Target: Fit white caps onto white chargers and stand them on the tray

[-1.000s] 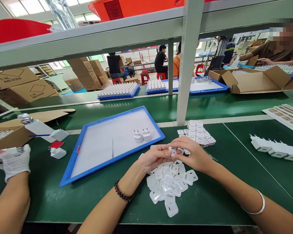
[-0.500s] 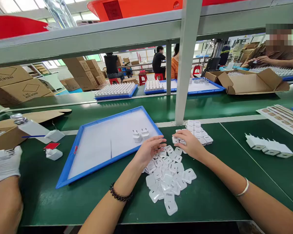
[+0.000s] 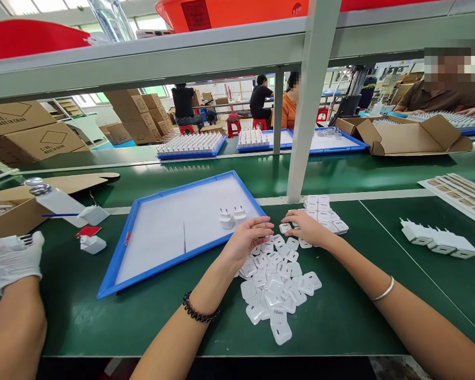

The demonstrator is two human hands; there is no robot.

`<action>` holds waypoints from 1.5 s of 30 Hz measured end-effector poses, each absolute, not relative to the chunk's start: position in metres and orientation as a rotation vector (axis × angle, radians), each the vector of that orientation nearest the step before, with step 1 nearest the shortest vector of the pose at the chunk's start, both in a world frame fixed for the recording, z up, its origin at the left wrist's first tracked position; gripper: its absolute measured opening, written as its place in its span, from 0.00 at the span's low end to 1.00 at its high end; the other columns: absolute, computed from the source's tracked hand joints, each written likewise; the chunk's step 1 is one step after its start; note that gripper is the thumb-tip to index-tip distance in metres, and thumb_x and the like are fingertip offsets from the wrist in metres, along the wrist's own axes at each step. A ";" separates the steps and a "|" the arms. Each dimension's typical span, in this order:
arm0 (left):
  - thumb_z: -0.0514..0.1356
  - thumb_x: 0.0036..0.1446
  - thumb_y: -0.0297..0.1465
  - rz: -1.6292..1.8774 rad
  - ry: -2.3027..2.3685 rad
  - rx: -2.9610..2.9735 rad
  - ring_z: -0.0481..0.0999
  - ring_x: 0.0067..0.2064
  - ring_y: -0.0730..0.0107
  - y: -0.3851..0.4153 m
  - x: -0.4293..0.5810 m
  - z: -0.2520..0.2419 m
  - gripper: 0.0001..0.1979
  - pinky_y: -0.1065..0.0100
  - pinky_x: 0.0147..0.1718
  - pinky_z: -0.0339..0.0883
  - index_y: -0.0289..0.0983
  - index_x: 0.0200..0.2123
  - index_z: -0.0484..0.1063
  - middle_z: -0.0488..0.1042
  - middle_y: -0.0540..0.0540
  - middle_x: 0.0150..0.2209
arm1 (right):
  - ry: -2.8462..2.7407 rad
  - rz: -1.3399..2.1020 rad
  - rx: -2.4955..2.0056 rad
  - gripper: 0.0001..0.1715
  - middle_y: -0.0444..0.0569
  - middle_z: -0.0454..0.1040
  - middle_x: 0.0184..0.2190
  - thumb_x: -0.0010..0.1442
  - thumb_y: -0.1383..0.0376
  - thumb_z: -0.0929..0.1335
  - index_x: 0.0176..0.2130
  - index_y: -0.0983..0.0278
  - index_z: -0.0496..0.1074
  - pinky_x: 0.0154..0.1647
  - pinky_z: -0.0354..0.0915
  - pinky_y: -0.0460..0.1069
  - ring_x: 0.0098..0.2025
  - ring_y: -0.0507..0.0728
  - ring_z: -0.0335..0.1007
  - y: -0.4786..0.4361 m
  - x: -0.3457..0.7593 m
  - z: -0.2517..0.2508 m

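A loose pile of flat white plastic covers [image 3: 275,287], some with printed lettering, lies on the green bench in front of me. My left hand [image 3: 250,237] hovers at the pile's upper left edge, fingers extended and slightly curved, nothing visible in them. My right hand [image 3: 307,228] is beyond the pile, thumb and fingers bent around a small white cover [image 3: 285,227]; the palm side is hidden. Just past that hand, more covers are laid in neat rows [image 3: 323,212]. Left of my hands lies a blue-framed white tray [image 3: 162,237] bearing two white plug adapters [image 3: 232,217].
A gloved hand [image 3: 19,258] of another person works at far left near a white bottle [image 3: 57,206] and an adapter [image 3: 92,244]. More adapters [image 3: 437,238] stand at right. A metal post [image 3: 306,116] rises behind the covers. An open carton [image 3: 415,137] sits across the bench.
The view has shifted slightly. My right fingers have moved a little over the covers beside the rows; my left hand stays nearly still. The gloved hand at left has lifted slightly.
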State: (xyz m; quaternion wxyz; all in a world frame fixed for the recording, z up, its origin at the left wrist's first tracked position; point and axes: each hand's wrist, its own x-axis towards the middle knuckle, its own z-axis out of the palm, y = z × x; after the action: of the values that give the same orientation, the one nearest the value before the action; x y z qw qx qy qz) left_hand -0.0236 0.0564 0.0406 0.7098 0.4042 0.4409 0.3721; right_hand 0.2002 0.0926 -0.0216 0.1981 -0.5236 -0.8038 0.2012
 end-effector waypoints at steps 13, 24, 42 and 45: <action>0.67 0.50 0.25 0.796 0.988 0.974 0.77 0.41 0.70 0.057 -0.024 0.038 0.17 0.69 0.42 0.68 0.36 0.45 0.77 0.78 0.43 0.43 | -2.116 0.632 -1.446 0.18 0.57 0.72 0.51 0.57 0.65 0.71 0.49 0.64 0.75 0.58 0.61 0.60 0.56 0.66 0.66 0.086 0.198 -0.013; 0.66 0.50 0.26 0.873 1.085 1.107 0.75 0.41 0.68 0.056 -0.022 0.040 0.15 0.66 0.44 0.64 0.34 0.43 0.76 0.77 0.43 0.42 | -2.292 1.101 -1.334 0.15 0.43 0.71 0.26 0.47 0.59 0.77 0.34 0.64 0.77 0.29 0.61 0.48 0.28 0.55 0.68 0.025 0.185 0.014; 0.67 0.49 0.28 0.800 1.058 1.205 0.75 0.44 0.65 0.056 -0.019 0.032 0.15 0.65 0.44 0.65 0.36 0.42 0.77 0.77 0.43 0.41 | -1.982 1.515 -1.420 0.22 0.37 0.59 0.21 0.35 0.67 0.79 0.23 0.62 0.63 0.26 0.45 0.47 0.25 0.51 0.51 0.019 0.173 0.010; 0.68 0.50 0.31 0.721 1.028 1.239 0.75 0.42 0.66 0.056 -0.021 0.037 0.14 0.66 0.42 0.66 0.36 0.42 0.78 0.77 0.43 0.41 | -1.789 1.677 -1.311 0.22 0.37 0.57 0.19 0.40 0.60 0.79 0.22 0.63 0.64 0.26 0.44 0.48 0.24 0.50 0.49 0.026 0.182 0.017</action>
State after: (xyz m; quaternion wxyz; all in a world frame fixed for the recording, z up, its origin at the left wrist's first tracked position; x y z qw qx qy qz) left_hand -0.0210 0.0555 0.0367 0.6357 0.5421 0.4500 0.3154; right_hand 0.1821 0.0256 0.0165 0.1795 -0.4638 -0.6331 0.5932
